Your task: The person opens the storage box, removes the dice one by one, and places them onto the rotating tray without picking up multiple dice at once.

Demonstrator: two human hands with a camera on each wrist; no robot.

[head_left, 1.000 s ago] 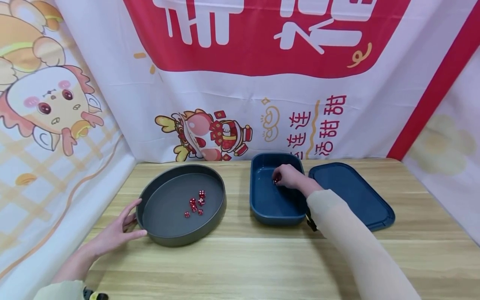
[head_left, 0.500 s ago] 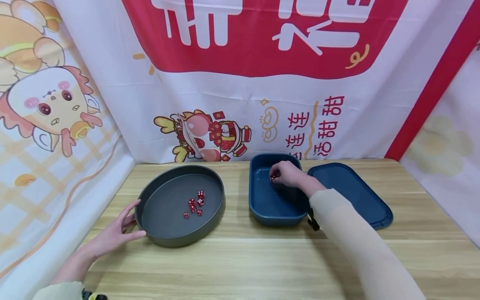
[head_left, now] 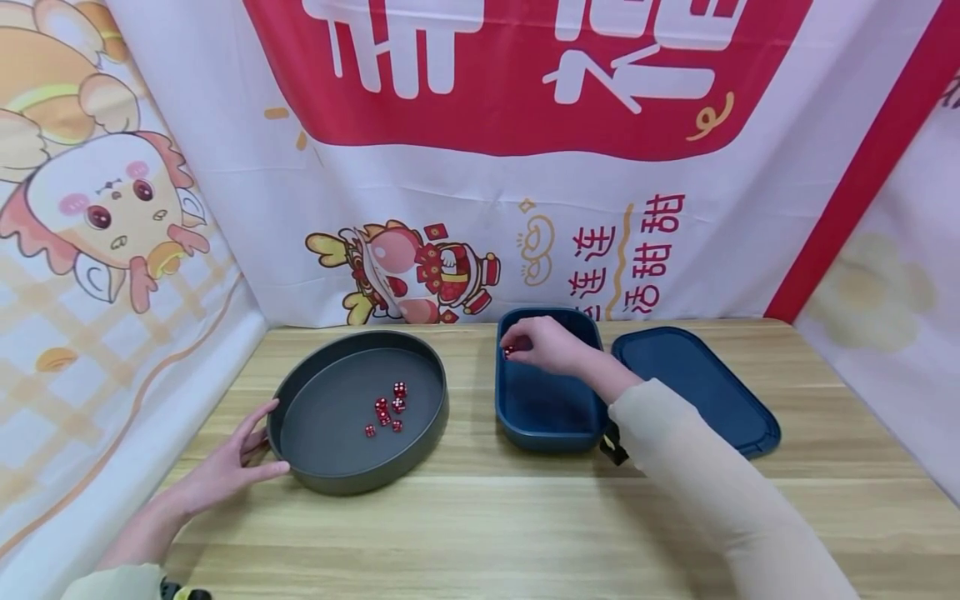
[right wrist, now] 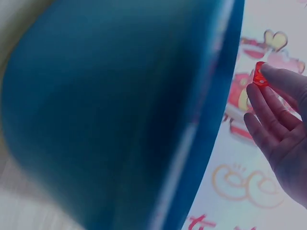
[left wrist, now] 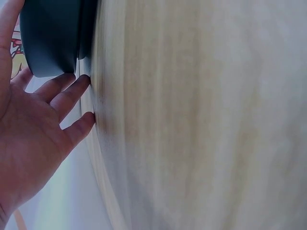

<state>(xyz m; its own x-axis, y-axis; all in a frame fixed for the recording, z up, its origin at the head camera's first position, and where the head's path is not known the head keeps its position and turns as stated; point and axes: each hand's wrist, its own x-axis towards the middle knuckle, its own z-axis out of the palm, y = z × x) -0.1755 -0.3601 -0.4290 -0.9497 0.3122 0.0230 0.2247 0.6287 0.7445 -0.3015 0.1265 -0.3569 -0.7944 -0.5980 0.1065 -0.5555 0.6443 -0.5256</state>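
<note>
My right hand (head_left: 551, 343) pinches a red die (head_left: 509, 352) with white dots over the left rim of a deep blue box (head_left: 551, 442). In the right wrist view the die (right wrist: 260, 74) sits between thumb and fingertips, above the box's rim. At the left, my left hand (head_left: 217, 479) has its fingers and thumb spread against the side of a round dark grey pan (head_left: 322, 417). The left wrist view shows straight fingertips at the pan's wall (left wrist: 50, 38) and on the tabletop. Several red dice (head_left: 383, 412) lie grouped inside the pan, right of its middle.
A flat dark blue lid (head_left: 697, 383) lies on the wooden table (head_left: 480, 533) to the right of the box, partly behind the right forearm. A printed cloth (head_left: 420, 183) hangs directly behind the table, and more cloth lines both sides.
My right hand has risen from inside the blue box and moved left to its rim with the die. The left hand, the pan and its dice stay put.
</note>
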